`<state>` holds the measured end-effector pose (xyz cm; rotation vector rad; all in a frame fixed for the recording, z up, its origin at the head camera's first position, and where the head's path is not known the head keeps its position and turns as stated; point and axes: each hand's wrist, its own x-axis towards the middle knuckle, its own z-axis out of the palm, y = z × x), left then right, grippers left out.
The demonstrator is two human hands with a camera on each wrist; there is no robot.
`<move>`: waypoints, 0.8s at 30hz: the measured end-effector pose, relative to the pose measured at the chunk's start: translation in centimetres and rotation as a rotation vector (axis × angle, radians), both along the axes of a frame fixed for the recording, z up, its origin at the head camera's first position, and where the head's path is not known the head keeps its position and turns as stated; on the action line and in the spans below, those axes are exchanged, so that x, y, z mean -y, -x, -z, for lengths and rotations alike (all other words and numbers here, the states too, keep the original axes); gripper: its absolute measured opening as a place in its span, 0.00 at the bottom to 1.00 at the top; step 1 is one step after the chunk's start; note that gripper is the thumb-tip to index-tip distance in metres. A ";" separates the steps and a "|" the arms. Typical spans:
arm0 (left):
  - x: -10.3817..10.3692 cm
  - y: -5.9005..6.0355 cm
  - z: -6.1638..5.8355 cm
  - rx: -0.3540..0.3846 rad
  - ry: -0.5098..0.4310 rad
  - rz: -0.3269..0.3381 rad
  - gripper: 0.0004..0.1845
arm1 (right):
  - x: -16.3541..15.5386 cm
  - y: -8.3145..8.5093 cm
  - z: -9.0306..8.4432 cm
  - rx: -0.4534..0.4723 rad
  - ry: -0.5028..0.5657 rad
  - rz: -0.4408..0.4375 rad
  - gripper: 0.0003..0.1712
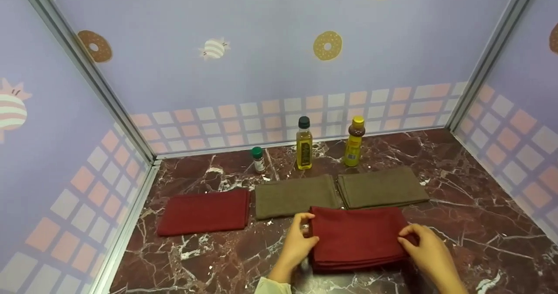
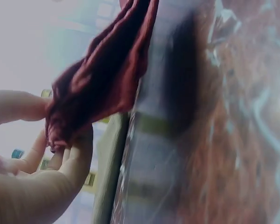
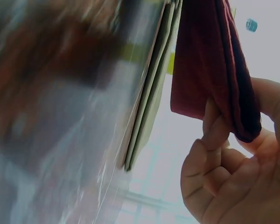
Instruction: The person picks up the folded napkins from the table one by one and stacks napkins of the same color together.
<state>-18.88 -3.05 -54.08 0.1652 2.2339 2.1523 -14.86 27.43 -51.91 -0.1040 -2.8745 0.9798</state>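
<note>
A folded dark red cloth point(image 1: 357, 235) is held between both hands, lifted over the front of the marble table. On its left side, my left hand point(image 1: 298, 241) pinches the edge between thumb and fingers. My right hand point(image 1: 425, 246) pinches the opposite edge the same way. Several folded layers of the red cloth point(image 3: 214, 60) show from the side in the right wrist view. Just behind it lie two folded olive cloths, a left one point(image 1: 296, 196) and a right one point(image 1: 383, 187). A second folded red cloth point(image 1: 205, 211) lies flat at the left.
Along the back stand a small green-capped jar point(image 1: 258, 161), a dark-capped oil bottle point(image 1: 304, 148) and a yellow-capped bottle point(image 1: 354, 143). Patterned walls point(image 1: 270, 67) enclose the glossy marble table point(image 1: 479, 224) at the back and both sides.
</note>
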 end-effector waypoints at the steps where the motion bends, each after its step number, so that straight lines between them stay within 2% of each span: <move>1: 0.4 0.0 0.0 -0.022 0.010 -0.010 0.23 | 0.4 0.2 0.0 -0.008 0.005 -0.002 0.05; 6: 2.9 0.2 0.0 -0.123 0.139 -0.097 0.12 | 2.8 1.5 0.0 -0.056 0.048 -0.029 0.05; 11: 5.5 0.0 0.1 -0.160 0.250 -0.226 0.12 | 5.7 2.8 0.1 -0.102 0.070 -0.056 0.06; 16: 8.2 -0.2 0.0 -0.178 0.277 -0.342 0.13 | 8.6 4.0 0.2 -0.131 0.072 -0.094 0.07; 24: 12.1 -0.3 -0.5 -0.177 0.372 -0.429 0.14 | 12.7 6.0 0.3 -0.155 0.098 -0.160 0.07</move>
